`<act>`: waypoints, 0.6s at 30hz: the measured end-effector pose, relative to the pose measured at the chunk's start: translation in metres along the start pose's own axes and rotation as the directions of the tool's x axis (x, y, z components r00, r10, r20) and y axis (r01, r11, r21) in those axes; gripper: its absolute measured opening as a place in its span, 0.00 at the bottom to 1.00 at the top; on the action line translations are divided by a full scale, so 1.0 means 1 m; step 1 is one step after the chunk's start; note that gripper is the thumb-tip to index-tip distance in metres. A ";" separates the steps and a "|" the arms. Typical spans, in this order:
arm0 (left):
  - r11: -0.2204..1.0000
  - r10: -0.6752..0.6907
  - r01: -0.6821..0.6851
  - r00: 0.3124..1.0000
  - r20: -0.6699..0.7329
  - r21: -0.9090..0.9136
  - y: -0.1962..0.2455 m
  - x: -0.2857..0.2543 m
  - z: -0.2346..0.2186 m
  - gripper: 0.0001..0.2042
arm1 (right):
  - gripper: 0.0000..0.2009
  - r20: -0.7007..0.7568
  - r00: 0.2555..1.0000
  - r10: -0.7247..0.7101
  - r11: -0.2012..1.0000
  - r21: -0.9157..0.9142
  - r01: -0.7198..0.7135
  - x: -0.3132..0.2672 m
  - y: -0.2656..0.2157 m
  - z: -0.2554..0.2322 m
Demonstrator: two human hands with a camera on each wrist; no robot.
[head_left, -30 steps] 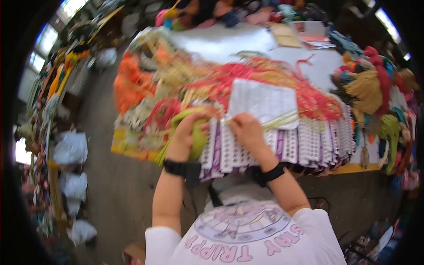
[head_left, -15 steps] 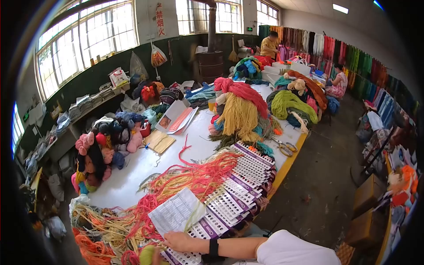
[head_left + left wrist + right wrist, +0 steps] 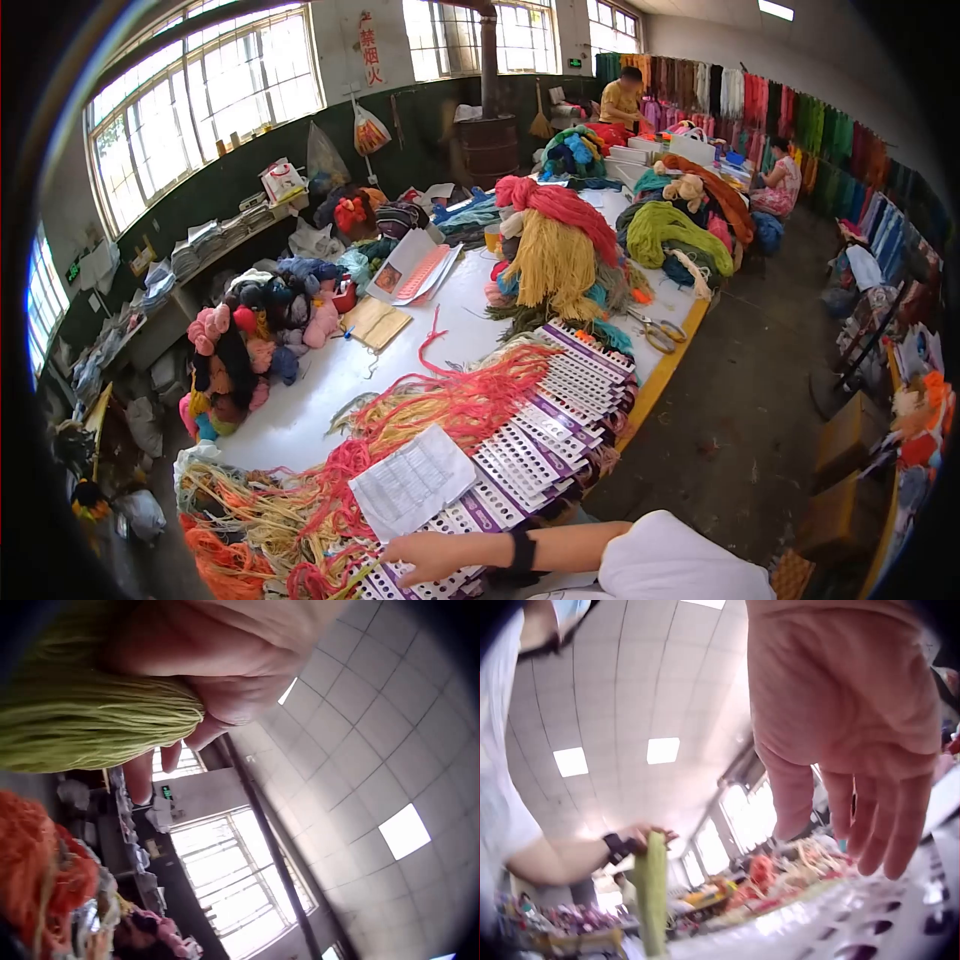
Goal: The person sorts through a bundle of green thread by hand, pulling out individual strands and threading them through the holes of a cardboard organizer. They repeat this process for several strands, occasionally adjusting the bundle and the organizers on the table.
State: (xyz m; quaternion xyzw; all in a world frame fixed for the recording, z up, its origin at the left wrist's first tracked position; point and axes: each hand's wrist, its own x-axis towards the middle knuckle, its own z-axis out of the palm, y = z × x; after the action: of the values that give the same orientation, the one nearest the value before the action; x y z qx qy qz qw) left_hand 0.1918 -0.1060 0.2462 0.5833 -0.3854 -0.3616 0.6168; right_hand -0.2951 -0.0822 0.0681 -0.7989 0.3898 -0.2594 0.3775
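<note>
Gripped between the thumb and fingers of my left hand [image 3: 225, 652], the green yarn [image 3: 82, 724] stretched away as a thick bundle in the left wrist view; its rounded end lay by my palm, and some fingertips poked out past it. How tightly I pinched it I could not tell. Orange yarn [image 3: 41, 862] lay below, apart from it.

From the right wrist, I saw that bundle hanging straight down from my left hand, the left arm [image 3: 562, 862] held out. My right hand [image 3: 847, 727] was loose, fingers nearly straight, thumb apart, nothing visible in it, poised over the punched cards [image 3: 874, 930].

In the head view, my right forearm [image 3: 580, 546] lay across the bottom, the hand low over the cards, just below the printed sheet [image 3: 415, 485]; whether its fingertips touched anything was unclear. I took the step in hand to be fitting green strands to the cards. Next, I judged, the right fingers needed to close on a strand while the left held the bundle clear of the red strands [image 3: 470, 395].
</note>
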 end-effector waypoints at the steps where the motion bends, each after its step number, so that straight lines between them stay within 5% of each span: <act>1: 0.993 0.113 -0.114 0.993 -0.039 -0.025 0.023 -0.013 0.022 0.18 | 0.23 0.131 0.991 -0.019 0.994 0.107 0.005 -0.010 -0.029 -0.035; 3: 0.944 0.312 -0.316 0.949 -0.055 -0.098 0.057 -0.021 0.070 0.18 | 0.23 0.056 0.998 -0.014 0.995 0.098 0.009 -0.010 -0.034 -0.079; 5: 0.876 0.448 -0.446 0.893 -0.032 -0.186 0.077 -0.020 0.116 0.17 | 0.27 -0.156 0.987 0.037 0.982 -0.176 -0.065 0.016 -0.009 -0.111; 8: 0.780 0.574 -0.536 0.818 0.029 -0.322 0.084 -0.017 0.181 0.17 | 0.33 -0.213 0.968 0.136 0.833 -0.503 -0.228 0.050 0.056 -0.116; 11: 0.753 0.609 -0.514 0.780 0.140 -0.411 0.062 -0.025 0.229 0.18 | 0.37 0.000 0.923 0.386 0.805 -0.488 -0.337 0.058 0.078 -0.091; 13: 0.847 0.459 -0.340 0.855 0.240 -0.409 0.035 -0.047 0.260 0.17 | 0.37 -0.079 0.930 0.359 0.786 -0.513 -0.346 0.055 0.082 -0.078; 14: 0.867 0.112 0.084 0.928 0.355 -0.491 0.030 -0.058 0.270 0.16 | 0.36 -0.118 0.933 0.340 0.777 -0.524 -0.349 0.054 0.084 -0.073; 16: 0.853 0.103 0.228 0.808 0.581 -0.469 -0.019 -0.058 0.279 0.13 | 0.30 -0.239 0.929 0.283 0.812 -0.455 -0.365 0.056 0.091 -0.073; 18: 0.852 -0.138 0.352 0.865 0.482 -0.388 -0.039 -0.088 0.299 0.10 | 0.27 -0.300 0.916 0.266 0.837 -0.399 -0.374 0.058 0.096 -0.075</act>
State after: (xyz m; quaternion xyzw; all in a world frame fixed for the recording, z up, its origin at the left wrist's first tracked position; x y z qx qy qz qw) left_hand -0.1153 -0.1609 0.2092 0.3680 -0.3363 -0.6419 0.5826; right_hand -0.3567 -0.1993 0.0414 -0.7511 0.6092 -0.1865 0.1730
